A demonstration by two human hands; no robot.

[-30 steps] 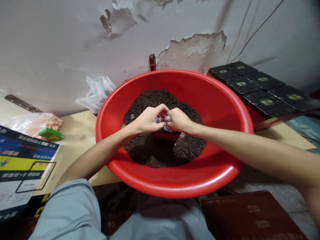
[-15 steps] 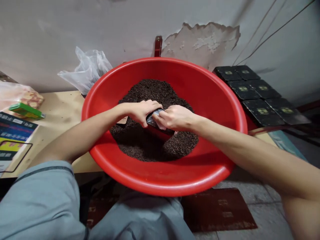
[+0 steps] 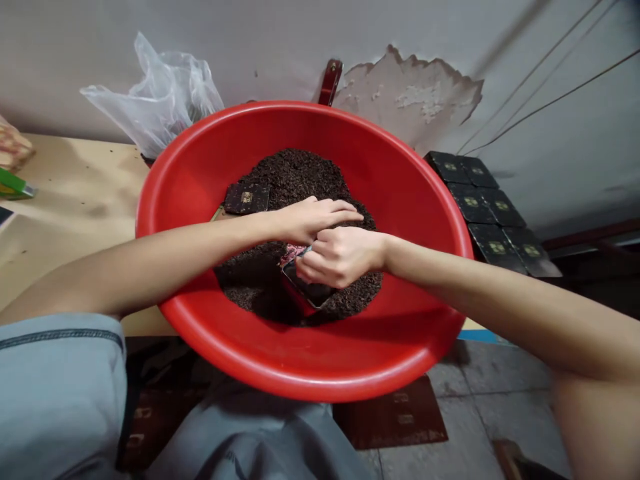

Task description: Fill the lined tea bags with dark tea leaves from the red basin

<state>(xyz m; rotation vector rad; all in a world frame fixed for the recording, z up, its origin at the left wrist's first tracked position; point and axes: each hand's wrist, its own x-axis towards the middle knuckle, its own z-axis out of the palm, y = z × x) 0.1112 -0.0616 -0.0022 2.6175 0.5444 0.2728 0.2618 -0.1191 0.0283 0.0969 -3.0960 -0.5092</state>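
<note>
Dark loose tea leaves [image 3: 300,170] lie heaped in a large red plastic basin [image 3: 310,363]. Among them stands a small tin [image 3: 301,303], its rim partly covered by my hands and a bit of pinkish material showing at its edge. My right hand [image 3: 343,257] is closed over the tin's mouth, its curled fingers hiding what they grip. Just behind it, my left hand [image 3: 320,219] reaches across with fingers stretched out and thumb hidden. Left of the hands, a black square lid [image 3: 247,198] rests near the heap.
Black square-topped tins [image 3: 493,213] stand in rows to the basin's right. A clear plastic bag [image 3: 165,100] sits behind the basin at left, on a pale wooden table [image 3: 80,193]. A green box [image 3: 15,185] lies at the far left. The wall [image 3: 280,47] is close behind.
My left hand has moved right from the tin's left side, its fingers now extended beyond my right hand. My right hand has shifted slightly down over the tin. The view has shifted, uncovering the black lid.
</note>
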